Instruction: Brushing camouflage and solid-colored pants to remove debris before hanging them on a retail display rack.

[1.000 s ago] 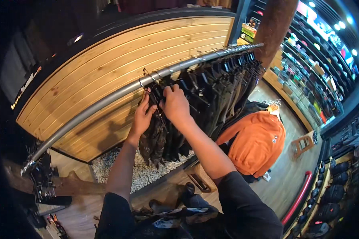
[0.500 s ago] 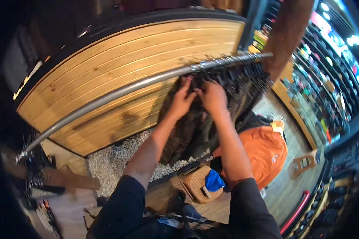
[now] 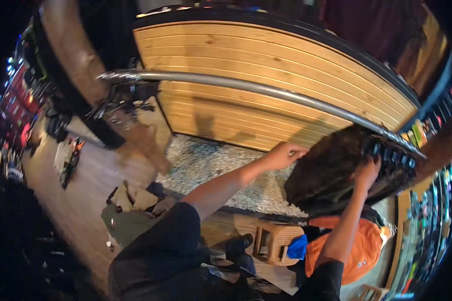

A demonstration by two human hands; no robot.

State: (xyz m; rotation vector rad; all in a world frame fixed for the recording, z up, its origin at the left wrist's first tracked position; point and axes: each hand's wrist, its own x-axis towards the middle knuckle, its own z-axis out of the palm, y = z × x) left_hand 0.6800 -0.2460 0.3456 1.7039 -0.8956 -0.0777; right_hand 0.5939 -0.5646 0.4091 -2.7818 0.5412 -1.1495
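Observation:
Dark brownish garments [image 3: 331, 160] hang close together from a grey metal rail [image 3: 266, 90], bunched toward its right end. My left hand [image 3: 285, 154] is at their left edge. Its fingers are curled into a pinch, and whether cloth is between them is too small to make out. My right hand [image 3: 367, 173] reaches up to the top of the garments, fingers closed on the dark cloth just under the row of dark hanger clips [image 3: 394, 154]. What its fingertips grip exactly is partly hidden.
A slatted wood panel [image 3: 226, 50] stands behind the rail, above a strip of pebbles [image 3: 206, 165]. Below the garments are a wicker stool [image 3: 273, 243] with a blue cloth [image 3: 297, 247] and an orange shirt [image 3: 359, 248]. Green and beige clothes [image 3: 128, 215] lie at left. Bare hangers [image 3: 128, 98] cluster at the rail's left end.
My view has swung left, so the garments now sit farther right in it. My hands were close together at the hanger tops; the left has moved away to the garments' left edge.

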